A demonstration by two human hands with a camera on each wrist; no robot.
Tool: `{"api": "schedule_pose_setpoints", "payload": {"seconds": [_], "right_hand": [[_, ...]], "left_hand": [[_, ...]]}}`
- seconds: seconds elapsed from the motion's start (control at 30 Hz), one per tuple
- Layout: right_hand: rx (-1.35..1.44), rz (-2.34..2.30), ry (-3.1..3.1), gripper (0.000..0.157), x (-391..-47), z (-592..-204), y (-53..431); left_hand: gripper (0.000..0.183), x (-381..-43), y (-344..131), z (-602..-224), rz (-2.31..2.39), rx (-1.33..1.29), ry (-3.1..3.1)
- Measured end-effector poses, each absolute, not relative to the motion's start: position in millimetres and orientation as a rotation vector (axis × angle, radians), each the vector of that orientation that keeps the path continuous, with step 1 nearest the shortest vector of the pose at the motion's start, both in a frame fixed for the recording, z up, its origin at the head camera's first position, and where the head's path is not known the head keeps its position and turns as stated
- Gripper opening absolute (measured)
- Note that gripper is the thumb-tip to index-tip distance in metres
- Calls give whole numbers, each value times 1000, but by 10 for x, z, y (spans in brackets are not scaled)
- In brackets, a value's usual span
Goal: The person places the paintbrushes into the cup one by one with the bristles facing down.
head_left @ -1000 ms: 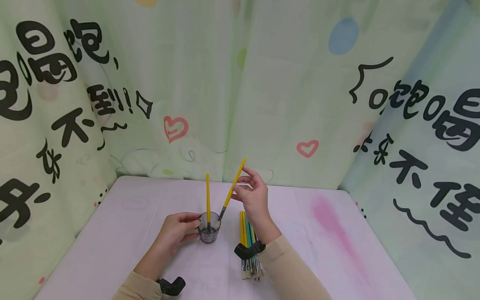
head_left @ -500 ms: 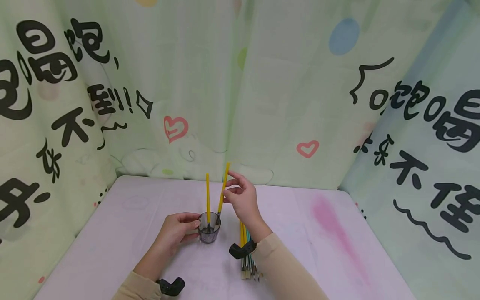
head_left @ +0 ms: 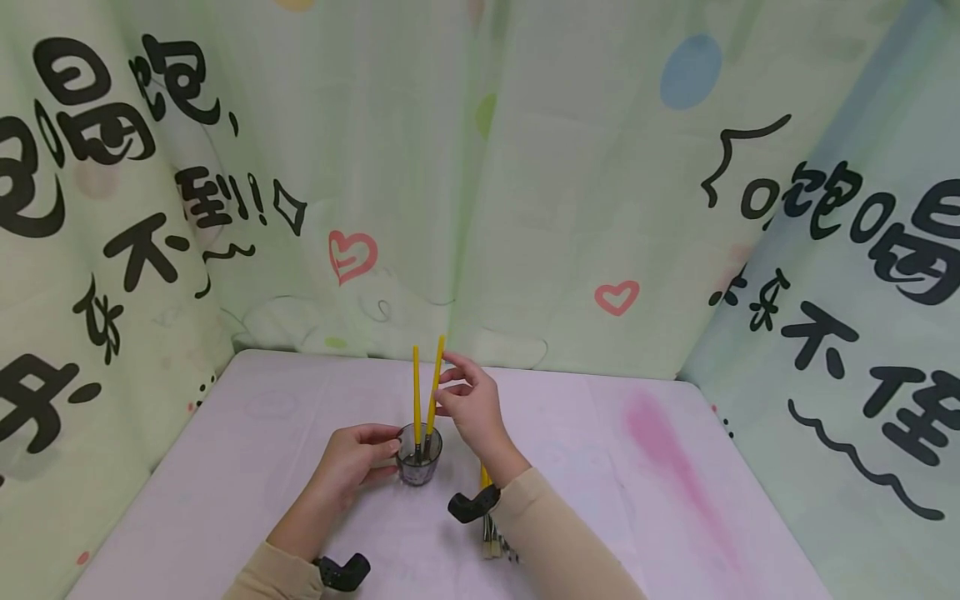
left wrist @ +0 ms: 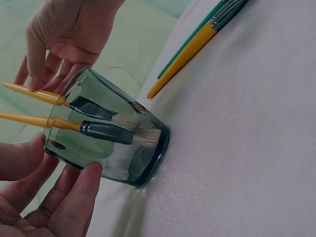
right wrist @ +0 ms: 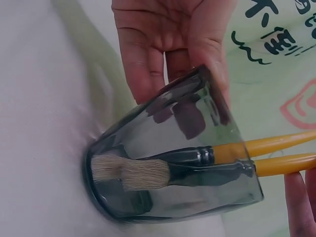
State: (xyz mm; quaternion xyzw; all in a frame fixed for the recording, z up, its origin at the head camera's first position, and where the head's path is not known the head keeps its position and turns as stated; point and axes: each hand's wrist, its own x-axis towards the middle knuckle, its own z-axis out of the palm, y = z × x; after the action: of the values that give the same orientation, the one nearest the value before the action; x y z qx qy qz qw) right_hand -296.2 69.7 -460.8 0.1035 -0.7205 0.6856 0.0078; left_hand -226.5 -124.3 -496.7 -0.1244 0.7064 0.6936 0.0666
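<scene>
A smoky clear glass (head_left: 417,477) stands on the table, with the left hand (head_left: 358,457) gripping its side between thumb and fingers. One yellow-handled paintbrush (head_left: 416,387) stands bristles down inside the glass. The right hand (head_left: 477,414) pinches a second yellow-handled paintbrush (head_left: 436,379) by its upper handle, beside the first. Seen in the left wrist view, the bristles of the held paintbrush (left wrist: 126,120) are inside the glass, a little higher than those of the other paintbrush (left wrist: 147,137). In the right wrist view, both bristle heads overlap near the base.
Several more paintbrushes (head_left: 492,546) lie together on the table, partly hidden under the right forearm; yellow and green handles show in the left wrist view. A pale cloth (head_left: 600,500) with a pink streak covers the table. Printed curtains (head_left: 525,208) hang behind and at both sides.
The right hand has moved left and a little down, bringing its paintbrush from a slant at the rim to nearly upright, deeper in the glass. The left hand has stayed on the glass.
</scene>
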Motion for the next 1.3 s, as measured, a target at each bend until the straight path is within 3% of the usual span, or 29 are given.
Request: {"api": "schedule_pose_setpoints", "payload": {"seconds": [1.3], "right_hand": [[438, 2017, -2496, 47, -2893, -4796, 591]], "left_hand": [[30, -2252, -1245, -4950, 2103, -357, 2127]]}}
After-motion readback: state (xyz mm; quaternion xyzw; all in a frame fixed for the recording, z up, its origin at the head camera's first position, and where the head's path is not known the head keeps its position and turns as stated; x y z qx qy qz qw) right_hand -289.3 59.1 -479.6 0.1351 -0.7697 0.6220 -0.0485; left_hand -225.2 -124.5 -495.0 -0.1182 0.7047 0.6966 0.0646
